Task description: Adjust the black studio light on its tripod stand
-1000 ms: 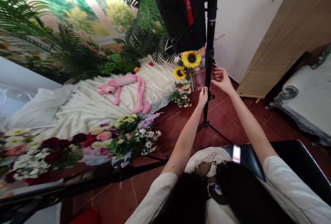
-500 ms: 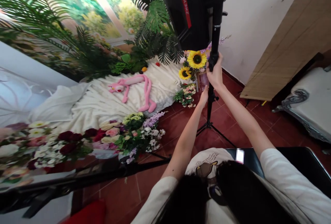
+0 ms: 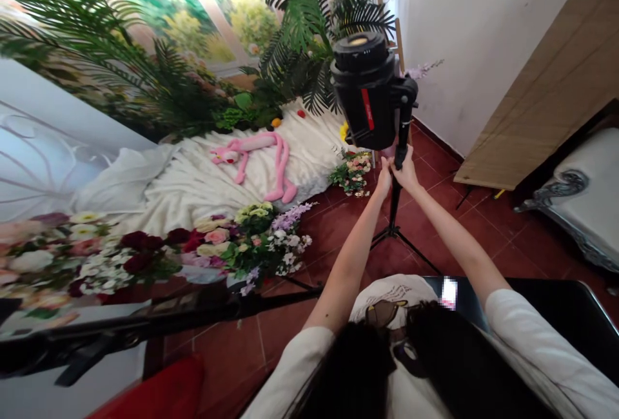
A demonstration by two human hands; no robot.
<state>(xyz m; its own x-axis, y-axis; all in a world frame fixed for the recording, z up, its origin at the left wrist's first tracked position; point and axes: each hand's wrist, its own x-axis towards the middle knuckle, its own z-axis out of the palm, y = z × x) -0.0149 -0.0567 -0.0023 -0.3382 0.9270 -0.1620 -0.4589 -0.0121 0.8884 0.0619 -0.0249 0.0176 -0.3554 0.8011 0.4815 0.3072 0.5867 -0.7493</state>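
Note:
A black studio light (image 3: 365,93) with a red label sits at the top of a black stand (image 3: 393,209), whose tripod legs rest on the floor. My right hand (image 3: 406,171) is wrapped round the stand's pole just below the light. Close beside it, my left hand (image 3: 384,177) is closed at the same pole, a little to the left; its fingertips are partly hidden. Left of the stand, a pink plush toy (image 3: 261,142) lies on a cream draped cloth (image 3: 169,180).
Artificial flowers (image 3: 217,238) border the cloth, with palm leaves (image 3: 304,19) behind. Another black stand (image 3: 193,312) crosses the lower left. On the right are a wooden panel (image 3: 527,84) and a white sofa (image 3: 590,174). Near my body is a black surface (image 3: 546,296).
The light has come down along the stand and now shows its round end. My right hand has moved down with it, nearer my left hand.

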